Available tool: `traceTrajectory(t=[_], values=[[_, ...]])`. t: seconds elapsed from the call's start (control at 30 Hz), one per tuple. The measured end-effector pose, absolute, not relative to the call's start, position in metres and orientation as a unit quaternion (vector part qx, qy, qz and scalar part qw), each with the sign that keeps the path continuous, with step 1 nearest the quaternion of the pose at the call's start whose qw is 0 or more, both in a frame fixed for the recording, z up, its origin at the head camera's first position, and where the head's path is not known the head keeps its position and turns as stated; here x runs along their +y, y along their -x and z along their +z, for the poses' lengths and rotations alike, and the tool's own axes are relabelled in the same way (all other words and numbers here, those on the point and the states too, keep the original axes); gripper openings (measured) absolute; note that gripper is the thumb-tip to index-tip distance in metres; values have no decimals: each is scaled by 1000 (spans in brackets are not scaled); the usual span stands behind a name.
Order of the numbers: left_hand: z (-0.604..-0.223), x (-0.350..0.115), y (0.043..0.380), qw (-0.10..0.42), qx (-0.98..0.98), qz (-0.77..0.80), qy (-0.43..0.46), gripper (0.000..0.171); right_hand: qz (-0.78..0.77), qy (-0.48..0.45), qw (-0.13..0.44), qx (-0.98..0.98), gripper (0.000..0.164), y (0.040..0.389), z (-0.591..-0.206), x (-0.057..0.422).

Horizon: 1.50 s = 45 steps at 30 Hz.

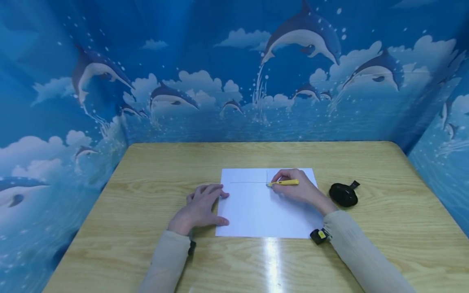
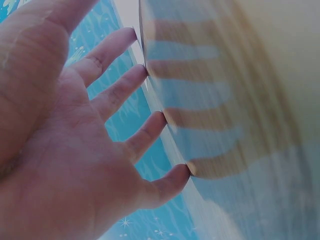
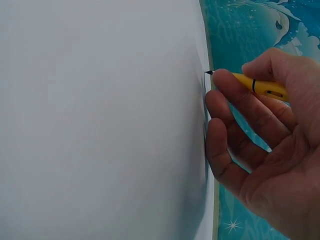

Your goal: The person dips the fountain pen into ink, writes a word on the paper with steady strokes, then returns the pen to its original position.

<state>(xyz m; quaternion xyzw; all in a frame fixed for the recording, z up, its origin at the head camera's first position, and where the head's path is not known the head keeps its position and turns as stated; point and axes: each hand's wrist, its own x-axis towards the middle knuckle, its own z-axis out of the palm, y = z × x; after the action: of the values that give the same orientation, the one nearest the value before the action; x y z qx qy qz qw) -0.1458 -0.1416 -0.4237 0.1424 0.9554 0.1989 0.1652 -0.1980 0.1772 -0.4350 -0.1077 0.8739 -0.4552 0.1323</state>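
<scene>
A white sheet of paper (image 1: 253,215) lies on the wooden table, with a thin horizontal line and a short vertical line drawn on its upper part. My right hand (image 1: 294,187) pinches a yellow pen (image 1: 287,182) between thumb and fingers. Its dark pointed tip is at the paper, close to where the two lines meet. In the right wrist view, the pen (image 3: 270,90) shows a slot in its barrel. My left hand (image 1: 201,205) rests with spread fingers at the paper's left edge; in the left wrist view, its fingertips (image 2: 181,172) touch the tabletop.
A black rounded object (image 1: 343,195) with a short tab lies on the wooden table (image 1: 165,162) right of the paper. Behind and beside the table hangs a blue curtain (image 1: 205,36) printed with dolphins. A small black device (image 1: 318,236) sits at my right wrist.
</scene>
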Motion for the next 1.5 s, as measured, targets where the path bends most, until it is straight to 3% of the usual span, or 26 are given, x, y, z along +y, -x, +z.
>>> traceTrajectory(t=[1.5], values=[[-424, -141, 146, 169, 956, 195, -138, 74, -471, 199, 163, 844, 15, 194, -440, 179]])
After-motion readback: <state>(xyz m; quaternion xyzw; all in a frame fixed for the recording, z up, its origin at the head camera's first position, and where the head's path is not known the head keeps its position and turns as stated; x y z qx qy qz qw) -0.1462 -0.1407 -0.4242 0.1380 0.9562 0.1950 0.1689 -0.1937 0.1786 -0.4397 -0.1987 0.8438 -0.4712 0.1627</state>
